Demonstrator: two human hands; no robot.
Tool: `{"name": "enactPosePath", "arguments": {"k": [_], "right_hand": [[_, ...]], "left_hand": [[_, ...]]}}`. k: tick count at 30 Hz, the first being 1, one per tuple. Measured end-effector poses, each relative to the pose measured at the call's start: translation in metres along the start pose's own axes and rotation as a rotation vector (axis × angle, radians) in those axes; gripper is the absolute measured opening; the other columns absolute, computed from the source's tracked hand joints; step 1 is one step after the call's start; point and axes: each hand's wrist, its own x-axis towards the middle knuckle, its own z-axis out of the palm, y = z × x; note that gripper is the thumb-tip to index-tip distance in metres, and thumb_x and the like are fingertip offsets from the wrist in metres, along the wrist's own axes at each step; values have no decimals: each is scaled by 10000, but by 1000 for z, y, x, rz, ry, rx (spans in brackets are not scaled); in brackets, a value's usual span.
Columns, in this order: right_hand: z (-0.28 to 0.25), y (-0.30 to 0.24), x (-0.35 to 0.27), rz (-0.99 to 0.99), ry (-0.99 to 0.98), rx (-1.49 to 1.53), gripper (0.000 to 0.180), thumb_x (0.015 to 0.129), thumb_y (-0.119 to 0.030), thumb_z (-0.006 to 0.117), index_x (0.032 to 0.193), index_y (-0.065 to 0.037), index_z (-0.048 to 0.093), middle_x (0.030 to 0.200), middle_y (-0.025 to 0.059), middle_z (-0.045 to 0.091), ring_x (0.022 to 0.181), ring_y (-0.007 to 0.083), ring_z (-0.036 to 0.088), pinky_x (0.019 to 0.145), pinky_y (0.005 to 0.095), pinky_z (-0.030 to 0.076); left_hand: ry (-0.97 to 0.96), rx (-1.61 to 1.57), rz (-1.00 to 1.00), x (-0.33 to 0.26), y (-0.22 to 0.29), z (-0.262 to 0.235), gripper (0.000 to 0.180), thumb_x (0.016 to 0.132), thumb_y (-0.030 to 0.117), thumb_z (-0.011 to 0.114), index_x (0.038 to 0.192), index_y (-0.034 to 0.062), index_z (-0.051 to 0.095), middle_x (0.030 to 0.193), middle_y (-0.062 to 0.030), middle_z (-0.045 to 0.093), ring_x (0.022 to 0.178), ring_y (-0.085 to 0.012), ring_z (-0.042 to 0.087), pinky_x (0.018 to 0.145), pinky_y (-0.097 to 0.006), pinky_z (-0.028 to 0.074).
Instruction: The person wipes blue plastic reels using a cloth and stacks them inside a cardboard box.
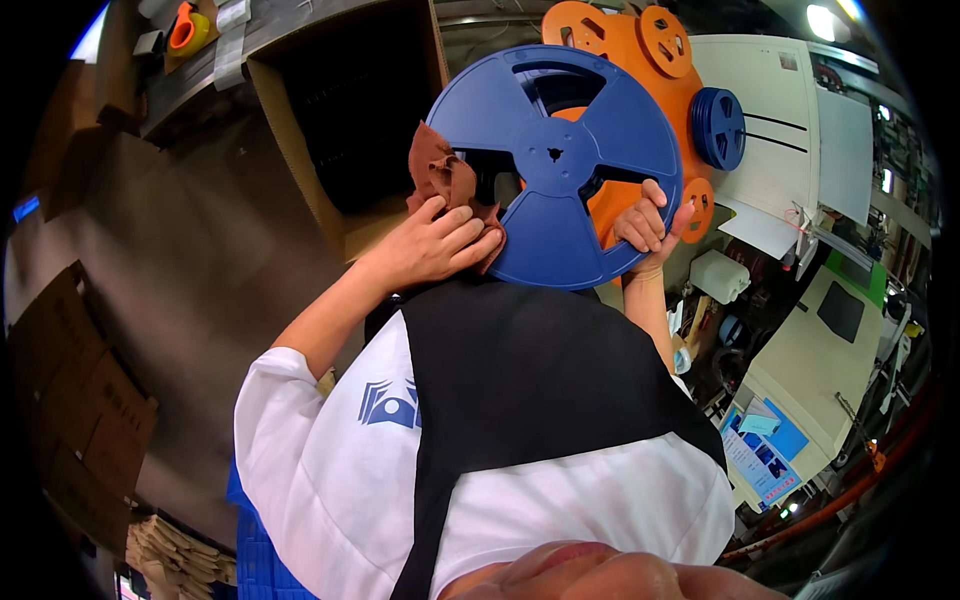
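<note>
In front of my chest is a large blue plastic reel (550,225), tilted up, with wide cut-out windows and a small hub hole. My right hand (648,225) grips its right rim, fingers curled through a window and thumb outside. Against the left rim, my left hand (430,245) is closed on a crumpled reddish-brown cloth (440,170), which touches the reel. Part of the cloth is hidden beneath the fingers.
Beyond the reel, on the left, stands an open cardboard box (290,150) with a dark inside. Orange reels (665,42) and a stack of blue reels (718,128) sit behind, beside a white cabinet (765,90). A tape dispenser (188,30) lies on the far-left table.
</note>
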Motion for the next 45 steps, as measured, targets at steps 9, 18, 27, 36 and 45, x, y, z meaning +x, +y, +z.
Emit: {"name": "enactPosePath", "arguments": {"k": [9, 18, 27, 36, 45], "right_hand": [[4, 3, 5, 29, 20, -32, 403, 873, -389, 620, 984, -51, 430, 625, -8, 441, 553, 76, 502, 523, 227, 394], [0, 7, 25, 95, 561, -582, 405, 943, -320, 491, 1129, 39, 514, 915, 129, 607, 812, 250, 577, 750, 376, 482], [-8, 13, 20, 23, 775, -628, 262, 936, -263, 502, 1012, -21, 567, 869, 115, 626, 736, 218, 595, 678, 349, 495], [-10, 23, 36, 53, 720, -626, 341, 936, -327, 506, 1069, -16, 549, 1019, 162, 636, 836, 236, 621, 651, 328, 498], [13, 57, 62, 69, 455, -618, 705, 813, -258, 665, 1384, -27, 321, 1445, 177, 317, 828, 186, 579, 690, 288, 484]], "left_hand": [[-6, -7, -69, 0, 2, -5, 420, 807, 119, 543, 1227, 104, 531, 1001, -39, 544, 976, -199, 530, 825, -344, 457], [604, -1468, -1242, -53, -13, 13, 336, 855, 103, 637, 1162, 17, 530, 1048, -40, 611, 982, -147, 581, 839, -286, 470], [1061, -1835, -1329, -124, -10, 24, 346, 851, 106, 621, 1169, 4, 529, 1149, -121, 591, 1053, -236, 580, 924, -368, 480], [1195, -1885, -1279, -131, 2, 18, 382, 842, 88, 620, 1194, 1, 501, 1188, -150, 577, 1081, -259, 576, 952, -385, 463], [683, -2041, -1304, -103, -11, 27, 419, 859, 144, 620, 1225, -4, 479, 1169, -137, 576, 1082, -229, 558, 953, -365, 448]]}}
